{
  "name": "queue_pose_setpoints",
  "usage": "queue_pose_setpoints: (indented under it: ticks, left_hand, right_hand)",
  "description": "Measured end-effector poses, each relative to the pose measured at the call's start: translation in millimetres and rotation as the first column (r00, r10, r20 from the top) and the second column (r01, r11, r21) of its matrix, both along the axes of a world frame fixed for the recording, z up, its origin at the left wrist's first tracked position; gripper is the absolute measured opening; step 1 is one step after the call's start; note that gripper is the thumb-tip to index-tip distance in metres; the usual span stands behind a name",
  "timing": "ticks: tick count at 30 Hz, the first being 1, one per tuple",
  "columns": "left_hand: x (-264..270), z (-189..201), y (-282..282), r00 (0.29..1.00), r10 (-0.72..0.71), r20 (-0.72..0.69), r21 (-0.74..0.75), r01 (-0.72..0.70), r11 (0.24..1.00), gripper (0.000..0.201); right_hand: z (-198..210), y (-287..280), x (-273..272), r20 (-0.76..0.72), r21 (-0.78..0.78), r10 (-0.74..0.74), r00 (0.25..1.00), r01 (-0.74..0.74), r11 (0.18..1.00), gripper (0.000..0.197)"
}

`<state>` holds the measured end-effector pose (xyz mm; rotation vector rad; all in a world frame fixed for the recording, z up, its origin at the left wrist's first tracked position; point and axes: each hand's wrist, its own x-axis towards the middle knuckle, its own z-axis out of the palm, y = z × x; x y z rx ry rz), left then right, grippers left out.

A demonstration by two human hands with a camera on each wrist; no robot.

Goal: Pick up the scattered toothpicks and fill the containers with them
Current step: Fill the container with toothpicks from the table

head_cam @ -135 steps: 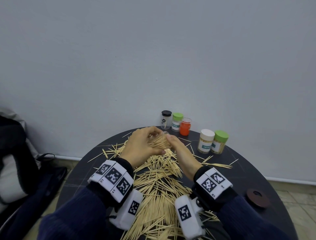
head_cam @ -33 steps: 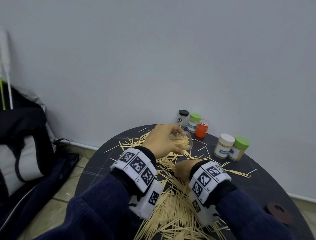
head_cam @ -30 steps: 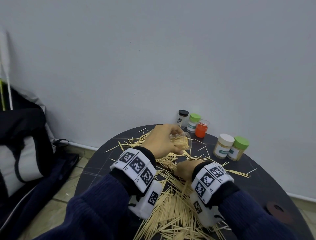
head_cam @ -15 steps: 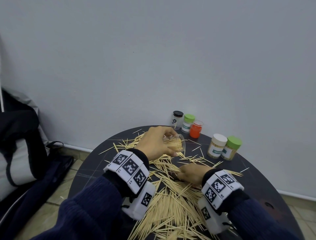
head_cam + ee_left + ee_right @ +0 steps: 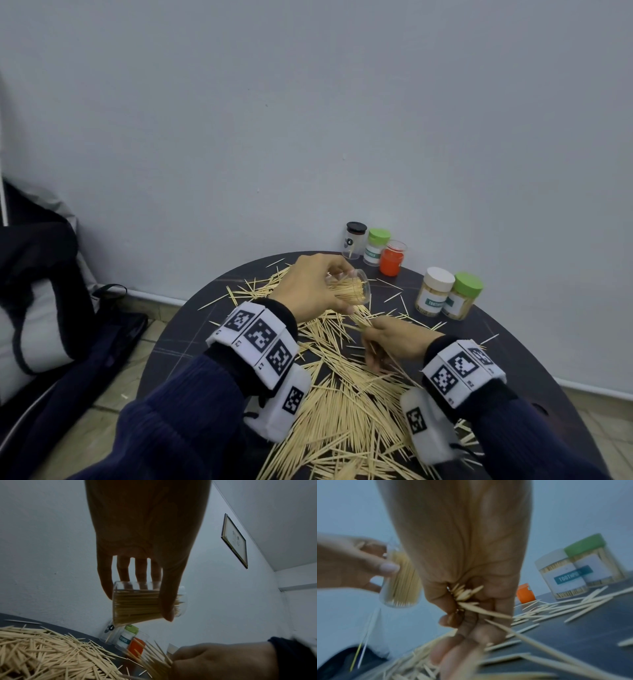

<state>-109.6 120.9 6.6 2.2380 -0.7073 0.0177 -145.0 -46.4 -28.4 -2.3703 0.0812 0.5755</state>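
left hand holds jar, right hand seemingly clutching toothpicks

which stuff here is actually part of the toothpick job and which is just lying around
In the job: clear container held in left hand; toothpick bundle gripped in right hand; scattered toothpicks; lidded jars.

Lying about: dark bag; framed picture.

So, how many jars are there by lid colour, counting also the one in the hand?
Green lid: 2
Black lid: 1
White lid: 1
No lid, orange jar: 1
No lid, clear jar held in left hand: 1
Total: 6
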Motion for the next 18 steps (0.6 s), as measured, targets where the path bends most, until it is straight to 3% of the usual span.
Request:
queue_pose_setpoints:
  ticks: [5,8,12,18]
  left_hand:
    - [-1,0,0,0.999,0.043,0.005,-0.112,-0.043,0.993,0.055]
    - [-1,1,0,0.999,0.046,0.009,-0.126,-0.045,0.991,0.053]
    - [-2,1,2,0.999,0.047,0.015,-0.122,-0.045,0.992,0.053]
    - [-1,0,1,0.998,0.055,0.02,-0.096,-0.053,0.994,0.053]
  right_hand:
    - [0,-7,3,-0.06,0.219,-0.088,0.994,0.099,0.971,0.028]
    - [-5,-14,5,-0.103,0.399,-0.179,0.978,0.206,0.894,0.022]
    - [-8,-13,5,-0.165,0.62,-0.2,0.966,0.26,0.74,0.029]
    - [-2,-8,5,-0.133,0.729,-0.225,0.965,0.249,0.638,0.03]
